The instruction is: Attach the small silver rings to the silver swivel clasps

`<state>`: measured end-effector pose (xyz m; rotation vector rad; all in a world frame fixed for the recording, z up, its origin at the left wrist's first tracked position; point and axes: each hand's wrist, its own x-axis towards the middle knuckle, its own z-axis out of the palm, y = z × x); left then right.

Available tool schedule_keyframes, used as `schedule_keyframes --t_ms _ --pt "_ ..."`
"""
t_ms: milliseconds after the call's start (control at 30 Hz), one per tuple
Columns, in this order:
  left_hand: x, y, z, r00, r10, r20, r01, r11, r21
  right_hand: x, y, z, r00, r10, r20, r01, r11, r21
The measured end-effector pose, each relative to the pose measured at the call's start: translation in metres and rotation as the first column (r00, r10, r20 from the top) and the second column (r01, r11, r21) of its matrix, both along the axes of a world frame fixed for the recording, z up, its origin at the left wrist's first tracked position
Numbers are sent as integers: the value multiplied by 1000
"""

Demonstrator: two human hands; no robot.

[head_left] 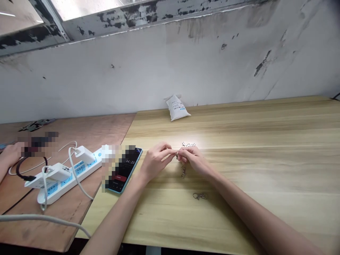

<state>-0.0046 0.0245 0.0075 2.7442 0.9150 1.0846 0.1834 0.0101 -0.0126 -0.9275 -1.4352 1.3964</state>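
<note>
Over the middle of the light wooden table, my left hand (158, 160) and my right hand (191, 158) meet at the fingertips. Both pinch one small metal clasp (176, 155) between them; its finer parts are too small to make out. Just below my right hand's fingers lies another metal clasp (183, 172). Nearer the front, a clasp with a ring (199, 196) rests flat on the wood. Several more shiny metal pieces (189, 144) lie right behind my right hand, partly covered by it.
A phone (124, 170) lies left of my left hand. Farther left, a white power strip (71, 179) with chargers and cables sits on a reddish table (111, 127), near another person's hand (12, 153). A white packet (177, 108) stands by the wall.
</note>
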Motion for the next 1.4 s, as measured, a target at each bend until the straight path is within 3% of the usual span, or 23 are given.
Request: schedule_keyframes --t_ms 267,567,700,833,1000,1167,1400 --pt "4 -2 2 999 8 -34 0 977 213 -2 -2 6 963 9 -270 -92 951 -294" --pt "4 -4 6 1000 -4 -23 9 975 220 -3 1 2 925 -19 -379 -156 891 -426" --pt "5 -5 5 1000 -18 3 17 986 168 -2 1 -1 923 18 -385 -188 894 -407" --pt "4 -4 3 998 -19 67 12 994 107 -2 -2 5 947 40 -318 -146 938 -315" --pt "3 -3 4 993 21 113 -23 1000 18 2 -6 12 995 89 -34 -90 995 -30" --pt "2 -3 6 990 30 141 -23 999 -49 2 -7 8 980 -18 201 -26 976 216" --pt "1 -1 6 985 109 137 -89 986 -144 -1 -7 5 942 -154 298 13 904 426"
